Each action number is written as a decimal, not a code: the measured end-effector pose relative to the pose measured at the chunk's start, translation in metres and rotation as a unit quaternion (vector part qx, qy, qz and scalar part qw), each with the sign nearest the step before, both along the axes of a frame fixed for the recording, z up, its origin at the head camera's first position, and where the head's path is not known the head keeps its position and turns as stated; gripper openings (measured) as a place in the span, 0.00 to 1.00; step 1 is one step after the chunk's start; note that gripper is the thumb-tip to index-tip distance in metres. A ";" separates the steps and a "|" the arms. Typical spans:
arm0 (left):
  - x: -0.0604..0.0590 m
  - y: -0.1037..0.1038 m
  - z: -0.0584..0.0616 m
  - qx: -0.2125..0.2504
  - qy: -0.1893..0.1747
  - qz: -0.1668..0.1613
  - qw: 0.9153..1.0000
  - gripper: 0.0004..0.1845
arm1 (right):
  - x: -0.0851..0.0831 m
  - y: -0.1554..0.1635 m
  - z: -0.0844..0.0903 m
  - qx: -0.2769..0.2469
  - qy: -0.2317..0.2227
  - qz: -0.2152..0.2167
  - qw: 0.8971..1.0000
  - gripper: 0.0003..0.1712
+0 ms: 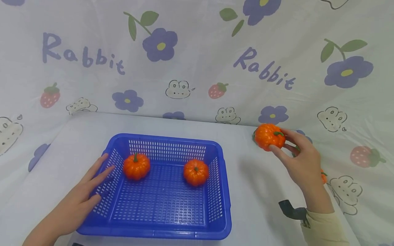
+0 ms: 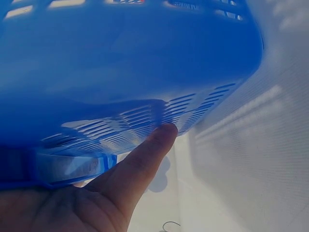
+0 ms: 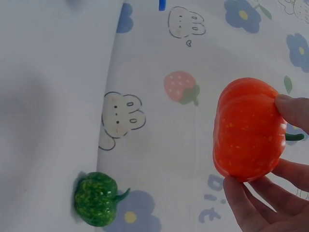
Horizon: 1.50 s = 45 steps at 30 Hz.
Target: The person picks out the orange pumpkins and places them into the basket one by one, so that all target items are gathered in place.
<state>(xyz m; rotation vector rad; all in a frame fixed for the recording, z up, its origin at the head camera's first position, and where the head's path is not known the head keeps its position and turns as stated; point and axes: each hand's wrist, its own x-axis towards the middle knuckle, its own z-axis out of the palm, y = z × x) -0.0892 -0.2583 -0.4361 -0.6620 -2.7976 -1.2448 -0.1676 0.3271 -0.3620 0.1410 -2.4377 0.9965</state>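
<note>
Gloss against matt

The blue basket (image 1: 154,234) is smooth, lightly glossy plastic. The held orange pumpkin (image 1: 267,136) and green pumpkin (image 3: 95,199) look like shiny plastic. The printed backdrop (image 1: 197,68) is matt, creased cloth; the sleeve (image 1: 323,229), matt cloth too.

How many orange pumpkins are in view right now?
4: the left pumpkin and the right pumpkin inside the blue basket, the held pumpkin in the right hand, and a mostly hidden pumpkin behind that hand. More may be hidden there.
</note>
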 end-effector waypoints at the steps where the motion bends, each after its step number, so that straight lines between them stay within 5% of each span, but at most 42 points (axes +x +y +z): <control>1: 0.000 0.000 0.000 0.000 0.000 0.000 1.000 0.42 | 0.001 -0.001 0.001 -0.001 0.002 0.002 1.000 0.36; 22: 0.000 0.000 -0.001 0.001 0.021 -0.007 1.000 0.43 | 0.012 -0.035 0.020 0.014 0.031 0.069 0.997 0.38; 45: 0.000 0.000 0.001 0.005 -0.006 0.004 1.000 0.42 | 0.018 -0.071 0.031 0.050 0.045 0.135 0.989 0.38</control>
